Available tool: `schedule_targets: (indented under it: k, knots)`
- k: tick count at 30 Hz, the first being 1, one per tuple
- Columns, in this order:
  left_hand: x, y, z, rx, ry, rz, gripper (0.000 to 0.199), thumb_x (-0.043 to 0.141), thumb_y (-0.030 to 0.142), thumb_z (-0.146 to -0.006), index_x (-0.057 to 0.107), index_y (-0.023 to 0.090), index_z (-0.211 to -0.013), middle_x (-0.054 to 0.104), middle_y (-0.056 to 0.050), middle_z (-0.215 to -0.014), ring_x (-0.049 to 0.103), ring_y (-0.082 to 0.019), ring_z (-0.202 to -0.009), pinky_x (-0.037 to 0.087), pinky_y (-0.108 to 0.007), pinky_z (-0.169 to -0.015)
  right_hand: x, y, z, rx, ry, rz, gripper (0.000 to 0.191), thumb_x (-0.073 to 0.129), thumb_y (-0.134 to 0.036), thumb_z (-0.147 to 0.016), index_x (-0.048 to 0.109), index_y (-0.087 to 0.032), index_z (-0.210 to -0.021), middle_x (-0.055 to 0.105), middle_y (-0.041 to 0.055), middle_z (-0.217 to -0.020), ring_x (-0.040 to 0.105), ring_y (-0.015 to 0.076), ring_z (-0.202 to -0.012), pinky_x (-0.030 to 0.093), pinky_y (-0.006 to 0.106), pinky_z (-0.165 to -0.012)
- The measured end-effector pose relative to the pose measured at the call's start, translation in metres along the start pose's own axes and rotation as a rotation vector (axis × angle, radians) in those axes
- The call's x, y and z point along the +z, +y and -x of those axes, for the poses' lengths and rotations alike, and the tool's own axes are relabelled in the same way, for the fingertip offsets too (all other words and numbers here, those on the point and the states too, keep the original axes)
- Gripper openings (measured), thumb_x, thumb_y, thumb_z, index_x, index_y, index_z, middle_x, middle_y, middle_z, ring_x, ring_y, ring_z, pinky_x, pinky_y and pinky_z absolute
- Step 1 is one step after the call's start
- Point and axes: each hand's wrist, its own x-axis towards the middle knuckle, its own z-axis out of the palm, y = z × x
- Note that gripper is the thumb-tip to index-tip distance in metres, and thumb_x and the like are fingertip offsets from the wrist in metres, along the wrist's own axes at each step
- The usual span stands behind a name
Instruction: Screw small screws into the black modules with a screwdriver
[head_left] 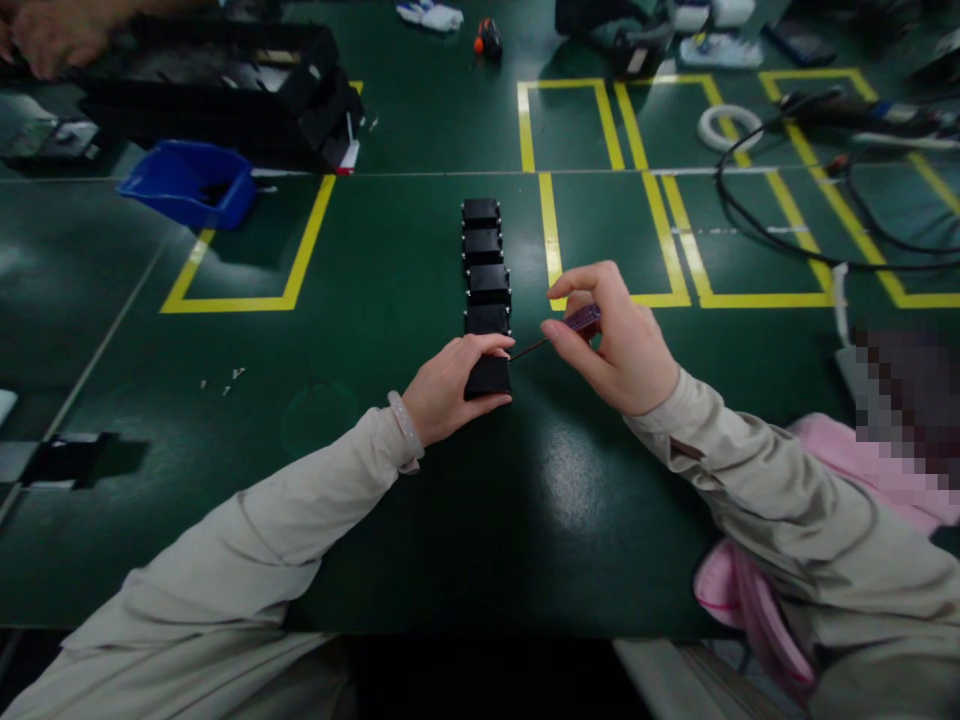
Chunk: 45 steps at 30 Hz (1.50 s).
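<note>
My left hand (456,388) is closed around the nearest of several small black boxes, its thumb at the far side and its fingers along the near side. This black box (489,377) lies on the green table at the near end of a row. The other black boxes (487,283) run straight away from me, with small shiny screws at their sides. My right hand (611,340) grips a screwdriver (583,320) by its dark purple handle. The thin shaft slants down to the left, and its tip meets the right edge of the held box.
Several loose screws (227,385) lie on the table at left. Beyond them are a blue bin (191,185) and a long black housing (225,90), near another person's hand (60,35). Black cable (750,215) and a white tape ring (729,128) lie at right; pink cloth (855,460) sits beside my right arm.
</note>
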Motion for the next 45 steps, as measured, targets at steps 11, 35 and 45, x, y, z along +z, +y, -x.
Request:
schedule_targets:
  k: [11, 35, 45]
  knots:
    - [-0.0004, -0.0005, 0.0007, -0.017, -0.015, -0.003, 0.06, 0.075, 0.024, -0.081, 0.044, 0.021, -0.132, 0.064, -0.006, -0.117, 0.062, -0.022, -0.109, 0.049, -0.038, -0.097, -0.0026, -0.0039, -0.0006, -0.007, -0.017, -0.016, 0.018, 0.049, -0.019, -0.085, 0.051, -0.022, -0.103, 0.056, -0.0049, -0.065, 0.053, 0.0106, -0.05, 0.044, 0.026, -0.055]
    - [-0.0007, 0.0003, 0.0001, 0.004, -0.006, 0.004, 0.06, 0.076, 0.022, -0.08, 0.044, 0.02, -0.131, 0.063, -0.006, -0.116, 0.062, -0.02, -0.108, 0.049, -0.036, -0.098, -0.0013, -0.0011, -0.0001, 0.015, -0.02, -0.016, 0.012, 0.05, -0.027, -0.092, 0.055, -0.021, -0.101, 0.063, -0.0002, -0.078, 0.063, 0.0126, -0.062, 0.048, 0.026, -0.061]
    - [0.0001, -0.0005, 0.0008, -0.012, -0.006, -0.002, 0.06, 0.076, 0.025, -0.081, 0.044, 0.022, -0.131, 0.064, -0.006, -0.116, 0.063, -0.022, -0.107, 0.05, -0.038, -0.097, -0.0013, -0.0024, -0.0002, 0.021, -0.029, -0.012, 0.013, 0.051, -0.031, -0.092, 0.056, -0.021, -0.099, 0.063, -0.0005, -0.077, 0.063, 0.0131, -0.063, 0.047, 0.026, -0.06]
